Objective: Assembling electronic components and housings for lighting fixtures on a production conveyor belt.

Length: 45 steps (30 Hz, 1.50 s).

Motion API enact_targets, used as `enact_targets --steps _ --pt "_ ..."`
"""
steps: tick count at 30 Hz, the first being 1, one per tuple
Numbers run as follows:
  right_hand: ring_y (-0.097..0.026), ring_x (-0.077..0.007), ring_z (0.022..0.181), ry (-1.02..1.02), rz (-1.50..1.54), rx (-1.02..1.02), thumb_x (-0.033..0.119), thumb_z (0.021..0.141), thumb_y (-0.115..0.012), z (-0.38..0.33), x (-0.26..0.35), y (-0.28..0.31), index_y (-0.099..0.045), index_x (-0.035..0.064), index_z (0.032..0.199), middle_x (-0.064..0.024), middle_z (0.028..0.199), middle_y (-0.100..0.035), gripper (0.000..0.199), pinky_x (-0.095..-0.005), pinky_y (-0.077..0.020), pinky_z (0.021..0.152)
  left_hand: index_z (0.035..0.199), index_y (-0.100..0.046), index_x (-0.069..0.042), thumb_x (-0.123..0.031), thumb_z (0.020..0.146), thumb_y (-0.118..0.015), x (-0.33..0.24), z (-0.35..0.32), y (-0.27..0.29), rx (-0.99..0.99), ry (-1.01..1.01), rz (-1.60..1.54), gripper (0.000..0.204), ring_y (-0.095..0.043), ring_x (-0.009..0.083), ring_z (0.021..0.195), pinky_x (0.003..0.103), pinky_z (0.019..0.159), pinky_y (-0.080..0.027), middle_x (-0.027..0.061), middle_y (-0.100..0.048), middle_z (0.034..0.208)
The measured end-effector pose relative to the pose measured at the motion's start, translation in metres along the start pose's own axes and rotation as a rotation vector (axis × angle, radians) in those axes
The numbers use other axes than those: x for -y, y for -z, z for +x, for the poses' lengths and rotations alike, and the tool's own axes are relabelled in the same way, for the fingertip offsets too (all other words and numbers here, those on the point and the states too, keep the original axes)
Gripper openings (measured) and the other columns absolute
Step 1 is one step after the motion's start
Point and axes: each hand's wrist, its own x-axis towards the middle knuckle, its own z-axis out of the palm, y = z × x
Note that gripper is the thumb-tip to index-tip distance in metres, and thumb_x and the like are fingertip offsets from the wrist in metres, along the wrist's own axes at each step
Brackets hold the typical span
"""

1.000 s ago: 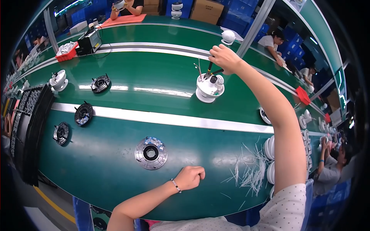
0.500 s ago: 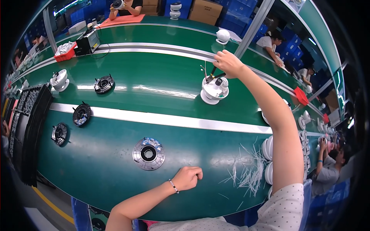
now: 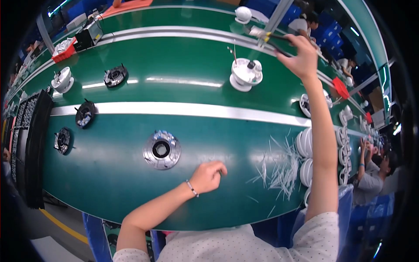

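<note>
My right hand [image 3: 301, 56] is raised beyond the belt at the far right, closed around the dark handles of a pair of pliers [image 3: 283, 47]. The pliers have yellow near the joint, and a blurred whitish piece [image 3: 258, 32] shows at their tip. Below and left of them a white bowl-shaped housing [image 3: 246, 73] stands on its round foot, with wires and a black part inside. My left hand [image 3: 207, 177] is over the near table, its fingers curled with nothing seen in them. Nearest to it is a grey round base [image 3: 162, 149] with a black ring.
Clear thin strips [image 3: 281, 174] lie scattered beside stacked white rings [image 3: 306, 172] at the right. Black round parts [image 3: 85, 114] are at the left, near a black rack [image 3: 37, 148]. Another white housing [image 3: 62, 80] and a red bin [image 3: 64, 50] sit farther off. Other people work around.
My right hand has drawn the pliers out of the white housing, up and to the right. The view has shifted, so the table appears higher. My left hand stays curled in about the same place.
</note>
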Motion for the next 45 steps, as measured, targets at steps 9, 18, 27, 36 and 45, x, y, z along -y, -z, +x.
enact_targets --steps 9,18,27,36,45 --pt "-0.048 -0.0055 0.068 -0.915 1.281 -0.283 0.006 0.070 -0.066 -0.135 0.099 0.079 -0.054 -0.0037 0.106 0.0005 0.082 -0.053 0.039 -0.0168 -0.0365 0.062 0.096 -0.049 0.000 0.001 0.064 -0.057 0.020 0.042 -0.041 -0.132 -0.106 0.491 0.033 -0.050 0.0323 0.083 0.037 0.073 -0.044 0.0164 -0.047 0.092" --pt "-0.046 -0.0101 0.077 -1.028 1.295 0.093 0.007 0.058 -0.074 -0.215 0.205 0.086 -0.051 -0.0026 0.109 -0.0041 0.094 -0.051 0.057 -0.0223 -0.0389 0.069 0.108 -0.046 0.001 0.002 0.081 -0.048 0.005 0.066 -0.044 -0.215 0.029 -0.366 0.028 -0.057 0.0161 0.088 0.027 0.074 -0.047 0.0100 -0.053 0.108" --pt "-0.046 -0.0268 0.087 -0.616 0.378 0.367 0.027 0.050 -0.076 -0.273 0.251 0.081 -0.056 0.0055 0.098 -0.0092 0.091 -0.049 0.056 -0.0381 -0.0338 0.077 0.105 -0.044 0.000 0.006 0.080 -0.044 -0.059 -0.013 0.037 -0.574 -0.026 -0.297 0.026 -0.050 0.0115 0.070 0.023 0.064 -0.044 0.0092 -0.052 0.094" --pt "-0.029 -0.0383 0.117 -0.554 0.430 0.587 0.032 0.052 -0.075 -0.261 0.263 0.074 -0.046 0.0020 0.112 -0.0177 0.121 -0.038 0.073 -0.0552 -0.0157 0.097 0.100 -0.052 0.001 -0.020 0.087 -0.052 -0.244 -0.015 -0.019 1.056 0.171 -1.475 0.025 -0.057 0.0120 0.080 0.027 0.068 -0.047 0.0059 -0.059 0.089" --pt "-0.021 -0.0441 0.122 -0.603 0.360 0.219 0.026 0.060 -0.070 -0.258 0.256 0.079 -0.049 0.0024 0.107 -0.0246 0.129 -0.030 0.057 -0.0570 -0.0166 0.096 0.101 -0.052 0.000 -0.020 0.086 -0.053 -0.257 -0.010 -0.024 1.154 0.356 -1.707 0.025 -0.057 0.0123 0.081 0.027 0.069 -0.047 0.0054 -0.059 0.090"
